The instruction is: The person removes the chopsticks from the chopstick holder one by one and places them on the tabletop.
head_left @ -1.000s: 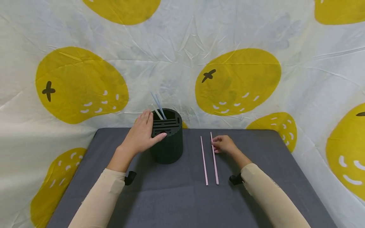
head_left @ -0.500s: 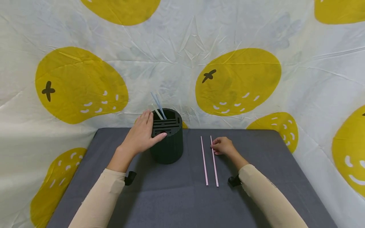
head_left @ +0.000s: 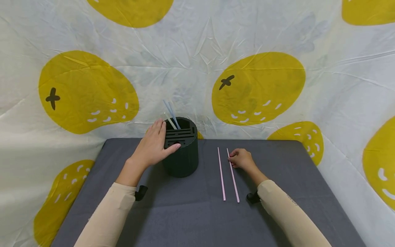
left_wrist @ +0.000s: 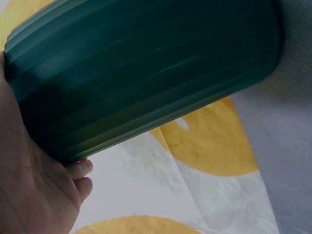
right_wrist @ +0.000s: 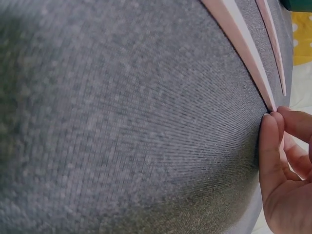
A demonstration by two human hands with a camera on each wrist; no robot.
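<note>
Two pink chopsticks lie lengthwise, side by side, on the grey cloth. My right hand pinches the right chopstick near its thin far end, between thumb and fingertips; the right wrist view shows this pinch from close by. The left chopstick lies apart from it, untouched. A dark green, round knife block with a slotted top stands upright left of them. My left hand rests against its left rim, fingers extended and thumb across the front edge. Light blue sticks and a whitish stick lean in its rear opening.
The grey-covered table ends just behind the knife block. A white cloth with yellow fruit prints hangs behind and beside it. Each wrist carries a small black camera mount.
My right hand has drawn the right chopstick slightly toward me, and its near end has swung a little to the right. The left hand and the knife block have not moved.
</note>
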